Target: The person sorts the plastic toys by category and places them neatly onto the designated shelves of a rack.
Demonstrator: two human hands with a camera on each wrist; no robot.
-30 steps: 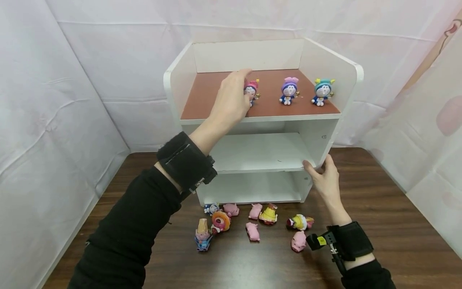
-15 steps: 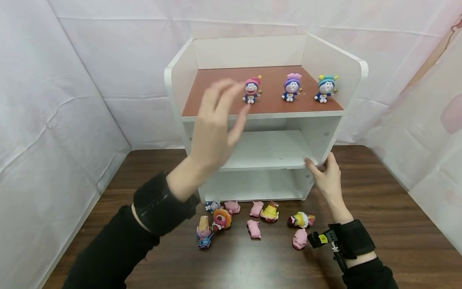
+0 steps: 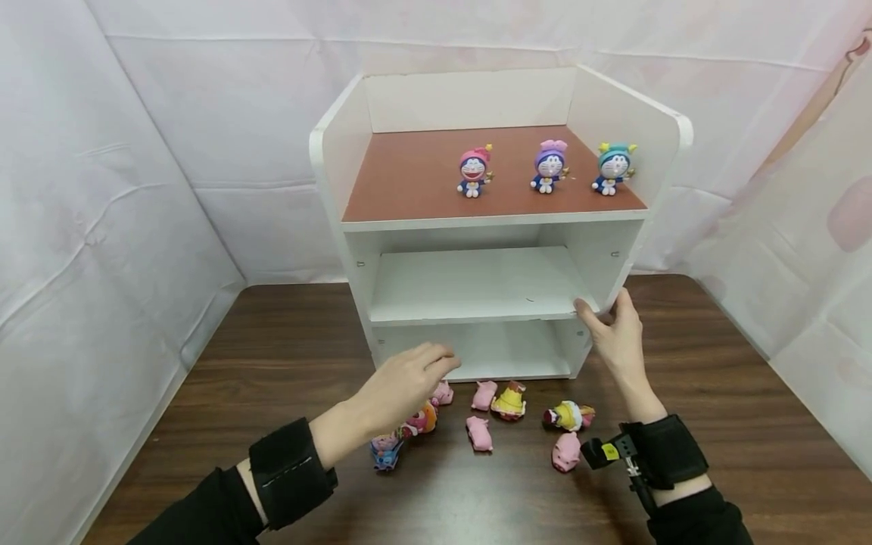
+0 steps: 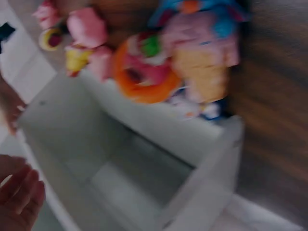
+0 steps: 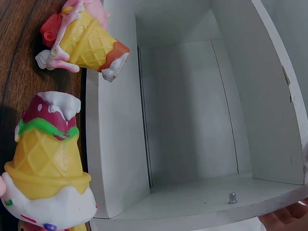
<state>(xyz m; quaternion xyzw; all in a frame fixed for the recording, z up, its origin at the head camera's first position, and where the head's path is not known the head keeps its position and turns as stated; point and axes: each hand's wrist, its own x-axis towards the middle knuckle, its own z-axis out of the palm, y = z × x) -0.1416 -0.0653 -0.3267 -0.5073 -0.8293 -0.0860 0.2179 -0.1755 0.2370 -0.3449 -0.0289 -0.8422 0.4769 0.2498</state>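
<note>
My left hand (image 3: 405,386) hovers over the left cluster of toy figurines, fingers loosely bent, holding nothing. Under it lie a figurine with an orange ring (image 4: 144,72), one with a tan cone and blue base (image 4: 202,62), and a small blue-and-white figurine (image 4: 190,103), hidden in the head view. My right hand (image 3: 616,341) grips the right side of the white shelf unit (image 3: 470,318), thumb at the front edge, fingers behind the panel. Three blue cat figurines stand on its brown top: pink-hatted (image 3: 473,172), purple-hatted (image 3: 549,166) and teal-hatted (image 3: 613,169).
On the dark wooden table (image 3: 286,356), pink pig figurines (image 3: 479,434) and yellow cone figurines (image 3: 509,401) lie before the shelf. Another cone figurine (image 5: 48,163) lies near its right front corner. White cloth (image 3: 136,189) hangs behind and at both sides.
My left hand has let go of the pink-hatted figurine, which now stands on the top. That hand has come down to the toys on the table. My right hand has stayed on the shelf.
</note>
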